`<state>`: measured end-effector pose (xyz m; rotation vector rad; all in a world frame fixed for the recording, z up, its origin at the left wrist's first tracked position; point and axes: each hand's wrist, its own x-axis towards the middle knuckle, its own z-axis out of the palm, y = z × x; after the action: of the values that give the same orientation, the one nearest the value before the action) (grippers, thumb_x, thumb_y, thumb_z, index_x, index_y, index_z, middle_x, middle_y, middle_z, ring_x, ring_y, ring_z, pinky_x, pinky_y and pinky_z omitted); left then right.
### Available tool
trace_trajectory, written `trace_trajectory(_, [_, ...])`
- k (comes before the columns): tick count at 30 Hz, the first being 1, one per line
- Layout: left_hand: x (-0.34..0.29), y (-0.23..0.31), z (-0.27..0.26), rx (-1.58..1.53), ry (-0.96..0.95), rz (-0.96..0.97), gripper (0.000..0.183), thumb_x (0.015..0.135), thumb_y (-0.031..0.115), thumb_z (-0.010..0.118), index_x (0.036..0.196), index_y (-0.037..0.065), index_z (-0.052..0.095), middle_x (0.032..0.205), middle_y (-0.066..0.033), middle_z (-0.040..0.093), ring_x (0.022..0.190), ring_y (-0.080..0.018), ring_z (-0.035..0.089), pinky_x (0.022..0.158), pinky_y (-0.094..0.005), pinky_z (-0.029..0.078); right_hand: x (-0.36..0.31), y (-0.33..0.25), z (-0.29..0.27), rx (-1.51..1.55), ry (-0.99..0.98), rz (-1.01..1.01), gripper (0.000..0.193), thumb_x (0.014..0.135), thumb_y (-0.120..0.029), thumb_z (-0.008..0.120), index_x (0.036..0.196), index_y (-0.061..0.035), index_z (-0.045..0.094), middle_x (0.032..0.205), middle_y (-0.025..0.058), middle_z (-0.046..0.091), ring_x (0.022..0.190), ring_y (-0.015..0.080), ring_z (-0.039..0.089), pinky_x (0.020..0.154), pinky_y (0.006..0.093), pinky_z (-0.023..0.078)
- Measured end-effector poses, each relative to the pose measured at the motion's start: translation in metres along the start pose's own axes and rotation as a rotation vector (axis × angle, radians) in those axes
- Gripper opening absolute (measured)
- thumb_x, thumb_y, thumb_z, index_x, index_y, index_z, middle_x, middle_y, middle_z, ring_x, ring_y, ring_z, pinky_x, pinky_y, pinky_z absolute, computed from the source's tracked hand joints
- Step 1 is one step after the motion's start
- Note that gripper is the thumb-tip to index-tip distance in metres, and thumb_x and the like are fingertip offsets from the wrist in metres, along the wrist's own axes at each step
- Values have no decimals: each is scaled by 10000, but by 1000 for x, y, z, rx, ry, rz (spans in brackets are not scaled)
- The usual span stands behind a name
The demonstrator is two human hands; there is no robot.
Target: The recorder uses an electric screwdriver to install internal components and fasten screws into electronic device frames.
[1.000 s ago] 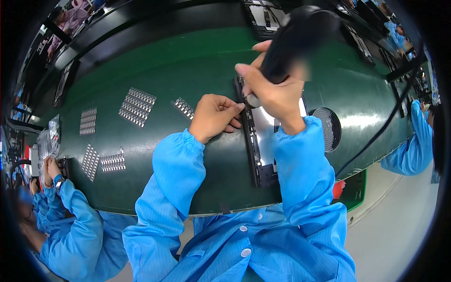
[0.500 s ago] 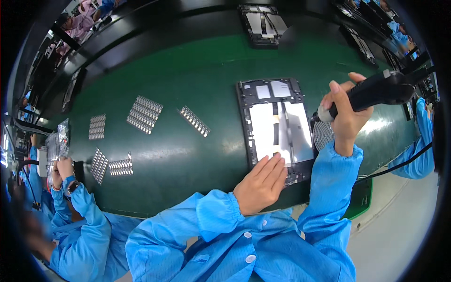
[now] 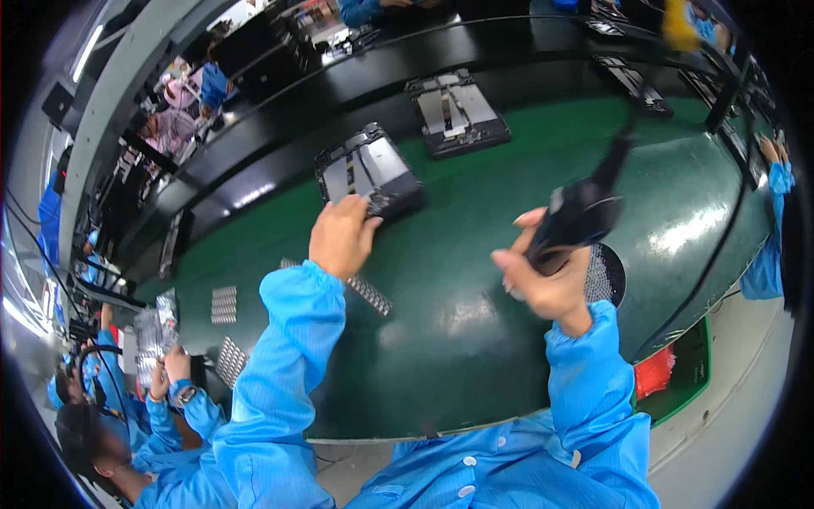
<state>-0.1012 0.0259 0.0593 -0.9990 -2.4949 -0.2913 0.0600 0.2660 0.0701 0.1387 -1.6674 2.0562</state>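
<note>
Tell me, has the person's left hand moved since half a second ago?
Yes. The left hand left the near edge of the green mat and reached far across it, now touching a dark tray.
</note>
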Motion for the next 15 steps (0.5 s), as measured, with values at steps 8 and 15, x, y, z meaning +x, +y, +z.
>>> trace_trajectory(8, [59, -15, 51, 111, -99, 26, 188, 705, 109, 640, 870, 20, 637, 896, -172, 607, 851, -377, 585, 762, -460, 476, -5, 20, 1, -103, -38, -127, 279, 702, -62, 747, 903, -24, 558, 477, -14, 471, 421, 42, 436, 406, 228, 319])
trace_trajectory(15, [123, 42, 124, 156, -34, 202, 398, 673, -2, 567, 1070, 31, 568, 1125, -150, 565, 1110, -315, 526, 906, -482, 445, -12, 4, -8, -238, -174, -52, 296, 726, -44, 717, 948, -15, 522, 545, 39, 534, 459, 55, 499, 428, 228, 357])
